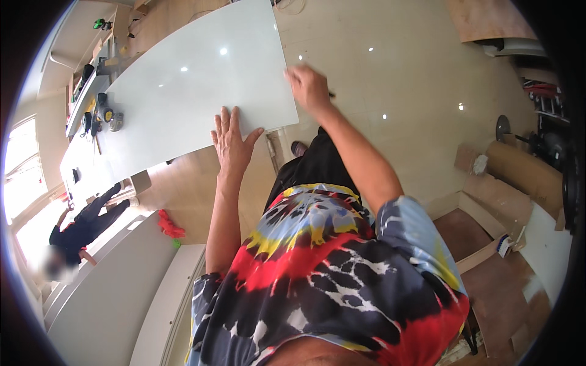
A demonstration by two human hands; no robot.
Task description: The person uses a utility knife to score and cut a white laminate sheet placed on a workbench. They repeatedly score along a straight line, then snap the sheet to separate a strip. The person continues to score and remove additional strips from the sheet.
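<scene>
My L hand (233, 146) is flat on panel (195, 79), fingers (225, 120) spread; R hand (309, 90) curled by edge (282, 49), can't tell its hold; best brace w/ L.

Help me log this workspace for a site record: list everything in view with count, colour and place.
Large glossy flat panel: one, white, before the person
Small rounded tools: several, yellow and black, panel's left end
Crumpled soft bundle: one, red, lower left
Large flat boards: at least two, pale grey, lower left
Thick cardboard-like roll: one, brown, right
Shallow open box: one, brown, lower right
Flat brush: one, white and blue, right of box
Glossy tiled floor: one, beige, right of panel
Co-worker: one, dark clothes, far left
Other clutter: uncountable, mixed, around the edges
Patterned T-shirt: one, multicoloured, on the person
Left hand: one, bare, flat on panel
Right hand: one, bare, blurred, at panel's right edge
</scene>
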